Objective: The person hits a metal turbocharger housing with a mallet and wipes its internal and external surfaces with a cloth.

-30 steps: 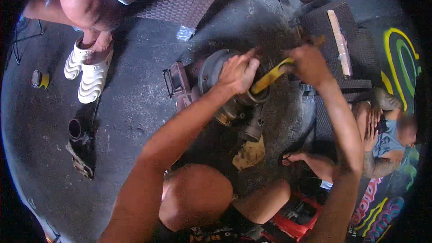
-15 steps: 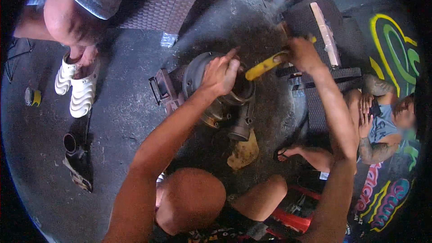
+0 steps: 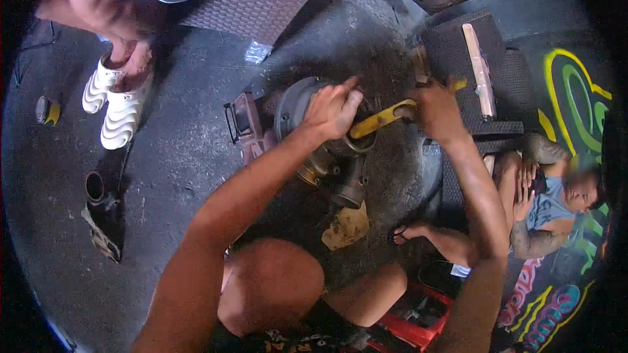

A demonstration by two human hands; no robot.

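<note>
Item: one metal housing (image 3: 291, 112), round, dark grey, its flange studded with bolt heads, on the scuffed dark floor (image 3: 190, 180) in front of my knees. My left hand (image 3: 330, 112) lay across its top, forefinger stretched out; whether the other fingers gripped, I could not tell.

Item: one yellow tool (image 3: 378, 121), long, flat-sided, smooth. My right hand (image 3: 443, 112) held it, fingers wrapped tightly round it. Its near end was at the housing's ring-shaped mouth (image 3: 364, 146); how deep it reached, I could not tell.

Item: one stained tan cloth (image 3: 345, 229), crumpled, just beside the housing.

Item: one dark pipe piece (image 3: 97, 199), hollow, round-mouthed, well off to the left.

Containers: one small tin (image 3: 50, 112), cylindrical, yellow-banded, contents too small to tell; one red-framed holder (image 3: 425, 335), lower right, dark contents, indistinct.

Also: one pale wooden stick (image 3: 479, 68) on a woven brown surface (image 3: 510, 59).
</note>
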